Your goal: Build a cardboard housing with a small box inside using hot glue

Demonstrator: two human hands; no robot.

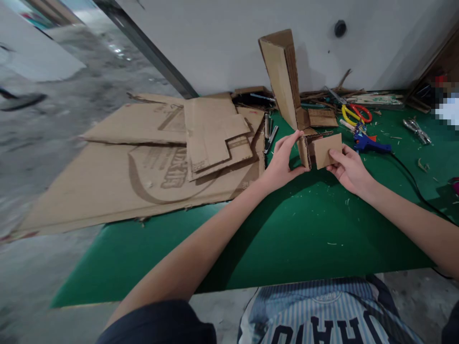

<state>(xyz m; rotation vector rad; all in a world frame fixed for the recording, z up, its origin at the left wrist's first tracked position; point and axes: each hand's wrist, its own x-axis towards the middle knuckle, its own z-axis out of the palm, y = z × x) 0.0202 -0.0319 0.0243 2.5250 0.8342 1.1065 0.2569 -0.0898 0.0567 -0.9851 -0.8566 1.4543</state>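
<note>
My left hand [285, 160] pinches the left end of a small cardboard assembly [309, 149] resting on the green mat [287, 239]. My right hand [349, 167] holds a small rectangular cardboard piece [327, 149] against the assembly's right side, thumb on its face. The two parts touch. A tall folded cardboard piece [283, 76] stands just behind them, leaning toward the wall.
Large flat cardboard sheets [143, 162] lie stacked at the left, overhanging the mat. Behind my hands are a blue glue gun [369, 143] with a black cord, yellow-and-red scissors [353, 113], utility knives [268, 131], pliers [416, 129] and scraps along the wall.
</note>
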